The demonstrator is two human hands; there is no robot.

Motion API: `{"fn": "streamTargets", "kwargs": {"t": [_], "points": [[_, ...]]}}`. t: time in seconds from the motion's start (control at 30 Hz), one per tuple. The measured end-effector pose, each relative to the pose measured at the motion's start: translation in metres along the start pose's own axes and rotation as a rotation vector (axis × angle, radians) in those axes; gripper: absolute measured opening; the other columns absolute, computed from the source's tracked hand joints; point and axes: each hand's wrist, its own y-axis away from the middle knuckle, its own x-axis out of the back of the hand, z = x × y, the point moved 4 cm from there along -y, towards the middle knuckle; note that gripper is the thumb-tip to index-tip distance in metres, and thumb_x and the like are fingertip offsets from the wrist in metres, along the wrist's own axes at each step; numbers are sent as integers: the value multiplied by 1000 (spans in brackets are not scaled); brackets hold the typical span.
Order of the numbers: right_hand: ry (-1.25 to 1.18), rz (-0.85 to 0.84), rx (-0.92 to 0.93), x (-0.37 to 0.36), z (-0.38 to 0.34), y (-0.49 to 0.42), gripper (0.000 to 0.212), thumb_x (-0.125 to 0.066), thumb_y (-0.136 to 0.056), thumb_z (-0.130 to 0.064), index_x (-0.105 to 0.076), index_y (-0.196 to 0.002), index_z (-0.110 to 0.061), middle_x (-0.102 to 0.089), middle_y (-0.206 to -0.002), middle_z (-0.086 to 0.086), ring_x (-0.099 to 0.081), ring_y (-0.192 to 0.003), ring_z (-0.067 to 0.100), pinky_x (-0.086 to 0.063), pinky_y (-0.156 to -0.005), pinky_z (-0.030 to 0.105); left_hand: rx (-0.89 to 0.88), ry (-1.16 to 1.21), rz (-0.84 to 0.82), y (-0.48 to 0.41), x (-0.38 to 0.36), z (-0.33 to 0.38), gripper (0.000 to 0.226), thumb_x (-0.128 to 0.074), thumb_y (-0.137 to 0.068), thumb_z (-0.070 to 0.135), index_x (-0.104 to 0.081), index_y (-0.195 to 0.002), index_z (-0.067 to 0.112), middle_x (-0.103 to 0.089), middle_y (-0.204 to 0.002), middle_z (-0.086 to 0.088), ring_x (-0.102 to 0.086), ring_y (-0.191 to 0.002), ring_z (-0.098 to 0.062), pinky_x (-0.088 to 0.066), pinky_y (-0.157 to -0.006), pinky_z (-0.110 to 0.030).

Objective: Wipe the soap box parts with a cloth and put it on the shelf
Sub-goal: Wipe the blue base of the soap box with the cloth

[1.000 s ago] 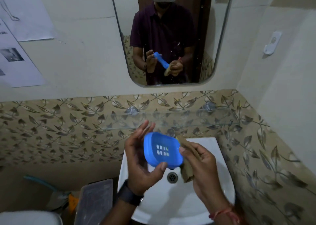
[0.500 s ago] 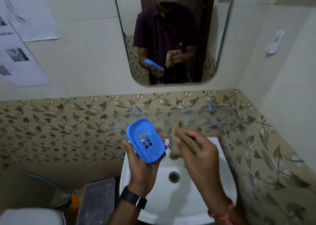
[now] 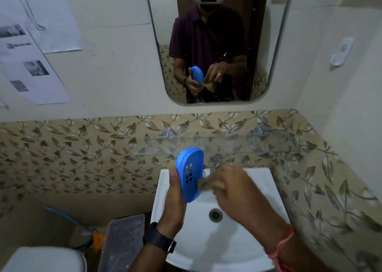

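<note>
Left hand (image 3: pixel 173 201) raised upright, thumb and fingers clamped on box (image 3: pixel 190 173); right hand (image 3: pixel 233 186) just beside, blurred, fingers pinching cloth (image 3: pixel 203 184) against it.

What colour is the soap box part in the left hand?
Bright blue, with small drain slots; the soap box part shows best in the head view.

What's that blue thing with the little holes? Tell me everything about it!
The blue soap box part is a rounded oval tray that looks like smooth plastic, with small square drain holes in two short columns. The left hand holds it nearly upright above the white sink, thumb on its left edge. The right hand presses a brownish cloth against its lower right side. It also shows in the mirror.
</note>
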Motion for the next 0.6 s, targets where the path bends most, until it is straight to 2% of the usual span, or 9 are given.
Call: {"fn": "streamTargets", "kwargs": {"t": [0.07, 0.1, 0.17, 0.23, 0.33, 0.4, 0.5, 0.53, 0.6], "points": [[-81, 235, -27, 13, 6, -1, 34, -62, -79, 1, -78, -103, -19, -69, -97, 1, -65, -90, 19, -53, -82, 31, -50, -59, 51, -1, 2, 2, 92, -46, -72, 92, -68, -130, 23, -72, -126, -11, -66, -120, -30, -52, -103, -46], [-125, 296, -7, 12, 6, -1, 33, -65, -79, 1, -77, -103, -17, -69, -97, 2, -65, -89, 19, -53, -81, 29, -64, -82, 60, -2, 2, 2, 89, -47, -70, 93, -71, -126, 28, -74, -124, -7, -66, -120, -27, -52, -103, -43], [-187, 286, 43, -6, -1, 3, 28, -70, -80, 0, -77, -103, -16, -69, -98, 4, -66, -90, 19, -53, -84, 27, -84, -89, 30, -5, -1, 2, 75, -48, -69, 94, -77, -113, 40, -77, -116, 6, -68, -114, -12, -54, -96, -27], [-190, 242, 56, -33, -7, 11, 25, -68, -83, -2, -77, -101, -17, -67, -98, 4, -65, -91, 21, -52, -86, 29, -119, -129, 9, -7, -2, 3, 67, -47, -74, 91, -79, -98, 38, -76, -94, 7, -70, -93, -9, -56, -82, -24], [-241, 139, -17, -57, -4, 18, 21, -61, -89, -11, -73, -101, -25, -60, -93, 0, -61, -88, 16, -52, -82, 29, -267, -287, -5, -9, 0, 3, 76, -39, -90, 81, -65, -87, 10, -55, -74, -17, -53, -69, -30, -47, -63, -56], [-431, -19, -125, -59, 5, 15, 15, -62, -86, -14, -73, -88, -25, -62, -83, -3, -63, -76, 10, -53, -71, 27, -333, -363, -36, -9, 2, 0, 71, -34, -97, 74, -64, -91, 10, -53, -76, -14, -49, -69, -35, -43, -61, -54], [-919, -332, -264, -52, 13, 17, 16, -68, -80, -9, -78, -82, -22, -75, -82, -6, -69, -76, 4, -53, -71, 19, -401, -461, -96, -10, 7, 0, 61, -29, -98, 72, -69, -106, 27, -61, -91, 8, -59, -82, -21, -46, -71, -41], [-994, -342, -298, -48, 17, 19, 17, -69, -80, -9, -80, -86, -21, -78, -86, -4, -70, -80, 5, -53, -74, 18, -423, -520, -123, -12, 8, 0, 65, -28, -98, 72, -69, -113, 24, -63, -98, 8, -62, -90, -19, -47, -76, -40], [-1040, -205, -385, -44, 30, 19, 19, -69, -82, -8, -80, -94, -18, -79, -92, 6, -72, -84, 17, -57, -80, 31, -451, -662, -158, -16, 9, -1, 77, -27, -97, 74, -68, -121, 13, -66, -109, -1, -64, -102, -22, -49, -84, -48]]}}
